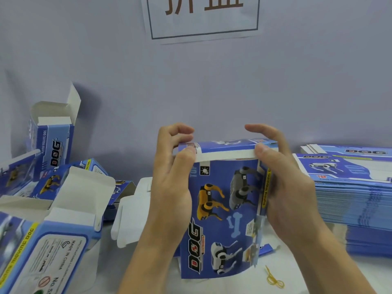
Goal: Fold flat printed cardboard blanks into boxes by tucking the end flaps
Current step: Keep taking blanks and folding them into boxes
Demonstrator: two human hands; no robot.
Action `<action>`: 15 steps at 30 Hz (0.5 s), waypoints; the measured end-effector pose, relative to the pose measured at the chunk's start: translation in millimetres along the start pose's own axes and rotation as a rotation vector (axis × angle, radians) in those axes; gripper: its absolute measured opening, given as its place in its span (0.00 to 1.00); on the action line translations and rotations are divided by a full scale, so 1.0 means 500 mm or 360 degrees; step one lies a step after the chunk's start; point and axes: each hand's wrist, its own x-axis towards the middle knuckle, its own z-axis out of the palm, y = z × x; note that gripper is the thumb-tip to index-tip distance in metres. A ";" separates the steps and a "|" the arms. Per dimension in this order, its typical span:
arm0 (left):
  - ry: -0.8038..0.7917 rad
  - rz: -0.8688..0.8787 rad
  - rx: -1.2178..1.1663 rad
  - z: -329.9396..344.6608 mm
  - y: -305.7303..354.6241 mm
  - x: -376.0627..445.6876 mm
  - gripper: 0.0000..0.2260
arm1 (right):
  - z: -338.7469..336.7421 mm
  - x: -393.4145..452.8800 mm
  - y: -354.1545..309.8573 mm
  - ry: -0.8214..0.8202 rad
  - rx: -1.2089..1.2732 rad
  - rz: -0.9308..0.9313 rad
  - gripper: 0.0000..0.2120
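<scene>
Box (pixel 222 209) looks light, thin and bendy; left hand (pixel 169 187) and right hand (pixel 284 187) grip its sides, thumbs pinching the top flap (pixel 224 155). I'd keep holding near those creases.

A white table (pixel 297 279) carries everything. Along its right edge rests a tall stack of flat printed blanks (pixel 356 200), blue edges showing, the top sheet printed with a robot dog and the word DOG. Toward the left edge lie several folded boxes with open white flaps: one stands upright (pixel 53 141) at the back, others lie tipped on their sides (pixel 70 209), and one (pixel 48 255) near the front left corner shows a label reading MADE IN CHINA. Near the middle lies a white, plain-side-up blank (pixel 129 215). Close to the front edge lies a yellow rubber band (pixel 273 280).
</scene>
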 end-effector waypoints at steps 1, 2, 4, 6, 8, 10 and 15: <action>0.0001 0.0007 0.0017 0.000 0.001 0.000 0.14 | 0.001 -0.002 0.001 -0.0012 0.0006 -0.0007 0.13; -0.0007 0.0015 0.0035 0.000 0.001 0.000 0.13 | 0.001 -0.005 0.003 -0.0006 0.0007 -0.0023 0.11; -0.0031 0.0027 0.0044 0.002 0.001 -0.001 0.08 | 0.002 -0.006 0.007 0.0041 0.0011 -0.0039 0.08; -0.0061 0.0056 0.0031 0.005 0.004 -0.004 0.08 | 0.002 -0.005 0.008 0.0082 0.0011 -0.0044 0.07; -0.0073 0.0079 0.0033 0.009 0.007 -0.005 0.08 | -0.003 -0.004 0.010 0.0080 0.0006 -0.0051 0.06; -0.0075 0.0099 0.0049 0.008 0.007 -0.005 0.08 | -0.006 -0.002 0.009 0.0086 0.0022 -0.0046 0.06; -0.0008 0.0175 0.0084 -0.003 0.000 -0.005 0.08 | -0.003 0.001 0.006 0.0047 0.0074 0.0037 0.06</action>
